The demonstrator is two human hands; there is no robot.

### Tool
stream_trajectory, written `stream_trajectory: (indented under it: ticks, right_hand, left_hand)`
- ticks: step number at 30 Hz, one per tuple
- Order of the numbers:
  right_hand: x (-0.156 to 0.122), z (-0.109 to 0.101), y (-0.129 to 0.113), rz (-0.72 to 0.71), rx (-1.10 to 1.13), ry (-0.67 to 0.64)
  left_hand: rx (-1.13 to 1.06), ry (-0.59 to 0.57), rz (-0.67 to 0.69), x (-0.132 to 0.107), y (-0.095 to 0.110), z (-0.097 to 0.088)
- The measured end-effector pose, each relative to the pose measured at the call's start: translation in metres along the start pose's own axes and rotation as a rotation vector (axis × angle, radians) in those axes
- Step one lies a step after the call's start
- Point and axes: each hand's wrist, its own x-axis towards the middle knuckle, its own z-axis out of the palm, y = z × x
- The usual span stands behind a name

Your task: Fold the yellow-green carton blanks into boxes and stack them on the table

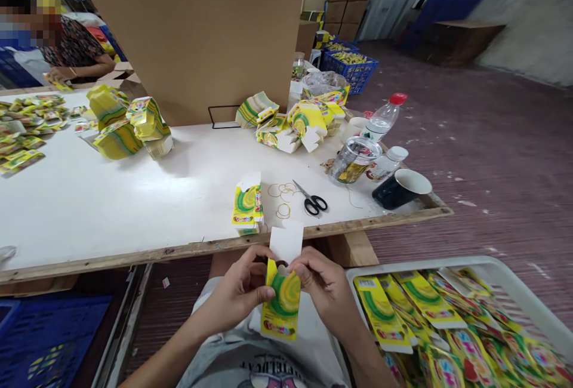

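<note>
Both hands are closed on one small carton (281,307), which is held in front of the body, just below the edge of the desk (134,209). The left hand (239,289) grips its left side with thumb and fingers, and the right hand (324,286) pinches its upper right corner. The carton is yellow with a green curved band and a coloured strip near the bottom. Its white top flap (286,243) stands open and upright.

On the right, beside the person, a white tray (492,265) is full of flat packets (403,310) with the same yellow and green print, lying in overlapping rows. On the desk, a clear plastic jar (353,161) has something yellowish inside. Near it are a bottle with a red cap (382,119) and a black mug (400,188). Far behind, on the floor, a blue basket (353,71) holds small yellowish things, too small to identify.

A carton of the same kind (247,203) stands on the desk near the edge, next to rubber bands (282,197) and scissors (311,200).
</note>
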Motion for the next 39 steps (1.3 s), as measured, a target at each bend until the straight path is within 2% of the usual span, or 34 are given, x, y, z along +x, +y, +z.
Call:
stream_trajectory:
  ticks: [3, 6, 9, 11, 13, 15, 18, 21, 24, 29, 33, 36, 38, 39]
  right_hand:
    - [-0.001, 0.004, 0.009, 0.026, 0.074, 0.122]
    - [-0.001, 0.002, 0.015, -0.01, 0.073, 0.164]
    - [-0.002, -0.006, 0.013, -0.05, 0.028, 0.133]
    - [-0.003, -0.008, 0.011, 0.062, 0.057, 0.06]
    - [-0.004, -0.007, 0.01, 0.184, 0.062, -0.017]
    - [-0.005, -0.003, 0.01, 0.214, 0.02, -0.029]
    - [-0.005, 0.004, 0.012, 0.172, -0.086, 0.03]
    - [-0.006, 0.007, 0.012, 0.113, -0.158, 0.071]
    - [-0.007, 0.004, 0.011, 0.016, -0.125, 0.166]
    - [-0.013, 0.003, 0.009, -0.071, 0.06, 0.256]
    - [-0.018, 0.016, 0.009, -0.091, 0.153, 0.338]
    - [-0.017, 0.023, 0.005, -0.108, 0.159, 0.373]
    - [-0.02, 0.014, 0.002, -0.12, 0.119, 0.38]
    - [-0.025, 0.002, 0.001, -0.116, 0.061, 0.378]
  left_hand:
    - [0.023, -0.002, -0.001, 0.002, -0.003, 0.0]
    - [0.074, 0.039, -0.011, 0.004, -0.009, -0.004]
    - [0.207, 0.152, 0.012, 0.005, -0.016, -0.008]
    - [0.297, 0.197, 0.029, 0.005, -0.019, -0.007]
    - [0.311, 0.186, 0.04, 0.004, -0.018, -0.005]
    - [0.252, 0.136, 0.039, 0.004, -0.015, -0.001]
    - [0.115, 0.095, 0.033, 0.006, -0.011, 0.004]
    - [0.045, 0.126, 0.038, 0.007, -0.013, 0.005]
    - [0.175, 0.168, 0.062, 0.005, -0.02, 0.002]
    - [0.514, 0.201, 0.223, 0.003, -0.017, -0.001]
    - [0.538, 0.233, 0.357, 0.006, -0.01, 0.011]
    - [0.504, 0.284, 0.376, 0.005, -0.013, 0.023]
    - [0.532, 0.257, 0.386, 0.005, -0.013, 0.025]
    - [0.577, 0.228, 0.404, 0.006, -0.011, 0.023]
